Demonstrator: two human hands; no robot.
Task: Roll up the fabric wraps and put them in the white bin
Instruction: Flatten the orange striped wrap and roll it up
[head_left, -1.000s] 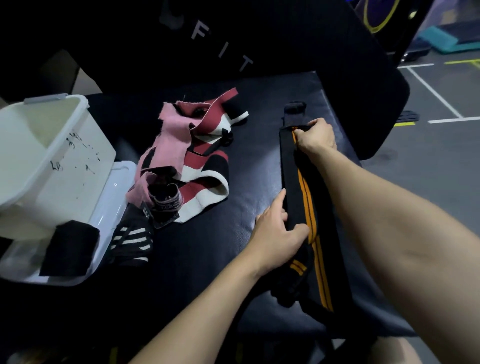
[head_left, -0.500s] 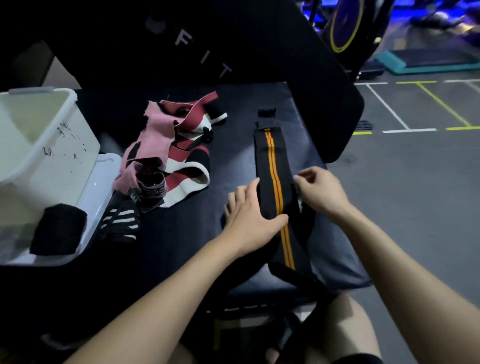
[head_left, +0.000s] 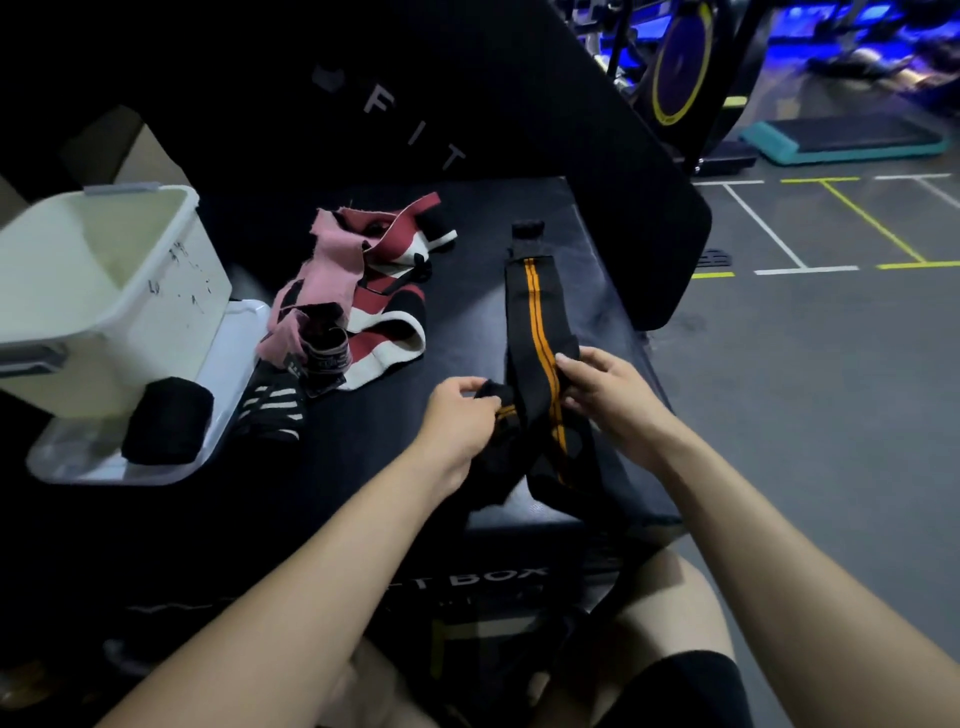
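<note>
A long black wrap with orange stripes (head_left: 535, 317) lies lengthwise on the black padded box, its near part lifted and folded. My left hand (head_left: 460, 415) pinches a black folded end of it at the left. My right hand (head_left: 602, 389) grips the wrap's right edge close by. The white bin (head_left: 156, 296) stands tilted at the left on its clear lid (head_left: 228, 353). A pile of pink, maroon and white wraps (head_left: 358, 296) lies between the bin and the striped wrap.
A rolled black wrap (head_left: 166, 421) sits on the lid in front of the bin. A black wrap with white stripes (head_left: 272, 410) lies beside it. An upright black pad (head_left: 467, 104) backs the box. Grey gym floor (head_left: 831, 389) lies to the right.
Both hands drew back toward me along the striped wrap. The right hand left the far end. The near part of the wrap has been lifted and folded between the hands.
</note>
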